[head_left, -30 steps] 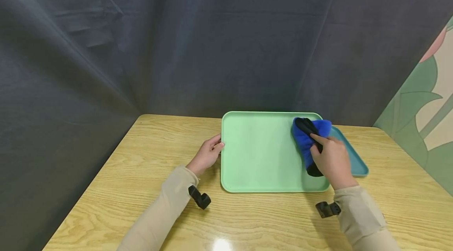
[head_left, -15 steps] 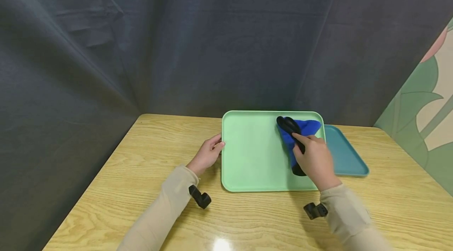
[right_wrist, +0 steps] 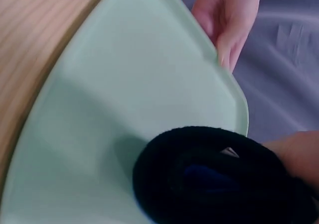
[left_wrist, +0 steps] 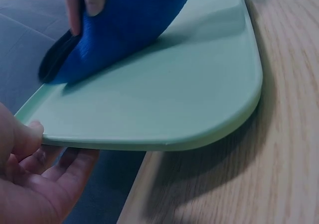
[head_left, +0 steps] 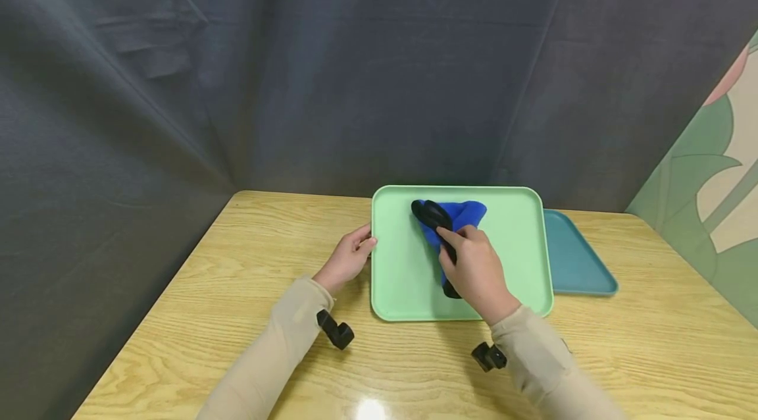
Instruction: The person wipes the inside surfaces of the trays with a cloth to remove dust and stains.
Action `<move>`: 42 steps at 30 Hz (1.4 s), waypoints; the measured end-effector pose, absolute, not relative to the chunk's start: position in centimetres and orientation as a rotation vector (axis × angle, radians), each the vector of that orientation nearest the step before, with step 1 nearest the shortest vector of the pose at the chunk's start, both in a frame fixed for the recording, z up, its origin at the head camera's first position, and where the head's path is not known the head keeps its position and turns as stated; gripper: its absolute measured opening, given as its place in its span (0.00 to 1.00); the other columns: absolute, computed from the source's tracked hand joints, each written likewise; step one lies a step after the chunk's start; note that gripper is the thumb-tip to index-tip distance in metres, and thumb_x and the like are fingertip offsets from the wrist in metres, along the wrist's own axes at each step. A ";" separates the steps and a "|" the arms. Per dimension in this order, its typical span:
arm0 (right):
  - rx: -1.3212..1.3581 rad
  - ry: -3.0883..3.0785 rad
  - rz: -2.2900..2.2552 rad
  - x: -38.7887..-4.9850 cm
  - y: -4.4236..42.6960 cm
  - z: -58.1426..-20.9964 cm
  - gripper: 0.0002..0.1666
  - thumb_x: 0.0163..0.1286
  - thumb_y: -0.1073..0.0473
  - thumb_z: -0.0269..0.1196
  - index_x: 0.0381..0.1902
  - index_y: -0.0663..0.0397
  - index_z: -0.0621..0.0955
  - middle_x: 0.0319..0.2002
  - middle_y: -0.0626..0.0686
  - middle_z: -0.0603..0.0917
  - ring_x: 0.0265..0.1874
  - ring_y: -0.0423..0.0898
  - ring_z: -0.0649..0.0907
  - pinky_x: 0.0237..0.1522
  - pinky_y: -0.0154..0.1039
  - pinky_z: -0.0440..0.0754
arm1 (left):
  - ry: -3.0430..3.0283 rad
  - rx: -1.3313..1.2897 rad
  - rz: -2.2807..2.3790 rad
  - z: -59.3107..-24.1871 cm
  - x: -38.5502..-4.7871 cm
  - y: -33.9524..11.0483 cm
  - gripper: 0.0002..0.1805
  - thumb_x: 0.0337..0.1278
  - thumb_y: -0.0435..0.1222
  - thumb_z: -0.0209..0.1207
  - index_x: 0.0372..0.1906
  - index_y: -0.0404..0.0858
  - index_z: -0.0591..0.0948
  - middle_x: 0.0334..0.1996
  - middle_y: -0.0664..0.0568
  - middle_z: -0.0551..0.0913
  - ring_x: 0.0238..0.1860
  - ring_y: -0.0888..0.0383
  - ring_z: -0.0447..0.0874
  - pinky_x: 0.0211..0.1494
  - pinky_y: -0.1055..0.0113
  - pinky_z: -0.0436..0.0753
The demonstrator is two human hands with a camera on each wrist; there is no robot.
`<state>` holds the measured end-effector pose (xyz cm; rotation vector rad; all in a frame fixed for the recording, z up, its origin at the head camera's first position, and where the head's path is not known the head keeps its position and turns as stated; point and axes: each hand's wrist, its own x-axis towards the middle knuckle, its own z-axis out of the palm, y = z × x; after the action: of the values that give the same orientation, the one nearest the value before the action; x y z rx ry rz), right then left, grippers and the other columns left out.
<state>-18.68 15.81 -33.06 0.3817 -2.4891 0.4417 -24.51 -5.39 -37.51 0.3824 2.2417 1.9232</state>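
Observation:
A light green tray (head_left: pixel 503 242) lies across the middle of the table. My left hand (head_left: pixel 348 257) grips its left rim, thumb on top and fingers underneath, as the left wrist view shows, with the rim raised off the table. In my right hand (head_left: pixel 476 268) is a folded blue cloth (left_wrist: pixel 124 30) with black edging, pinched between thumb and fingers and held against the tray's left half. Seen from the right wrist, the cloth's rolled black edge (right_wrist: pixel 199 134) hides most of that hand.
A teal tray (head_left: pixel 576 259) stands at the right, partly covered by the green one. The wooden table (head_left: pixel 284 229) ends at a dark curtain (head_left: pixel 379 78) behind. A wall with a painted leaf pattern (head_left: pixel 705 163) rises on the right.
My right hand has moved left with the cloth, from the green tray's right end to its left half. The left hand and the tray have barely moved.

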 end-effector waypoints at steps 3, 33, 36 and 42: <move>0.414 -2.486 0.438 -18.6 14.4 -32.9 0.17 0.58 0.65 0.64 0.47 0.59 0.84 0.27 0.59 0.76 0.22 0.48 0.70 0.21 0.36 0.70 | 2.228 0.404 1.932 -37.5 -24.5 -5.4 0.24 0.71 0.33 0.42 0.70 0.45 0.62 0.65 0.43 0.69 0.56 0.47 0.78 0.55 0.59 0.81; 0.561 -2.460 0.301 -18.1 9.1 -33.4 0.17 0.53 0.65 0.68 0.43 0.59 0.85 0.26 0.57 0.74 0.24 0.48 0.73 0.21 0.37 0.76 | 2.303 0.407 1.850 -37.1 -24.3 -5.4 0.22 0.68 0.31 0.45 0.65 0.41 0.68 0.59 0.45 0.73 0.52 0.50 0.77 0.56 0.51 0.77; 0.525 -2.465 0.294 -18.1 9.7 -33.4 0.16 0.53 0.66 0.68 0.43 0.59 0.85 0.26 0.58 0.74 0.24 0.48 0.73 0.20 0.37 0.77 | 2.327 0.397 1.870 -37.1 -24.3 -5.4 0.24 0.68 0.31 0.46 0.68 0.42 0.66 0.62 0.46 0.72 0.53 0.49 0.78 0.52 0.55 0.79; 0.436 -2.520 0.318 -18.3 11.2 -33.4 0.16 0.55 0.67 0.66 0.44 0.57 0.85 0.27 0.59 0.74 0.24 0.50 0.73 0.20 0.39 0.77 | 2.316 0.379 1.910 -37.2 -24.3 -5.4 0.26 0.68 0.31 0.45 0.70 0.44 0.62 0.64 0.46 0.70 0.54 0.47 0.78 0.50 0.62 0.82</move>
<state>-18.30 11.22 -33.40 0.4357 -2.5201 0.3176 -24.32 -5.40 -37.19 0.3795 2.3160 1.9102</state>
